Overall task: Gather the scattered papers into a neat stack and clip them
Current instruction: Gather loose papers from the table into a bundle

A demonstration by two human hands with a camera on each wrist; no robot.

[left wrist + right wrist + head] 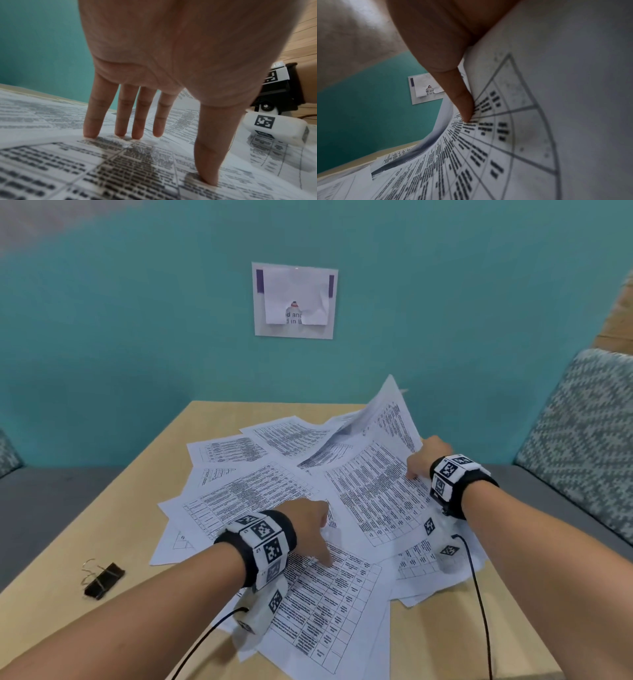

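Note:
Printed papers (pixel 274 491) lie fanned and overlapping across the wooden table (pixel 144 481). My left hand (pixel 310 525) rests on the near sheets with straight, spread fingers (pixel 139 121), their tips pressing down on the paper (pixel 120 169). My right hand (pixel 423 457) pinches the right edge of a sheet (pixel 387 433) that curls up off the pile. In the right wrist view, my thumb (pixel 462 102) lies on top of that sheet (pixel 522 121), and the fingers beneath are hidden. A black binder clip (pixel 102 578) lies on the table to the left of my left forearm, away from both hands.
A teal wall with a taped notice (pixel 294 301) stands behind the table. Grey bench seats (pixel 51 498) flank it, with a patterned cushion (pixel 589 433) at the right. Bare tabletop shows to the left around the clip and along the near right edge.

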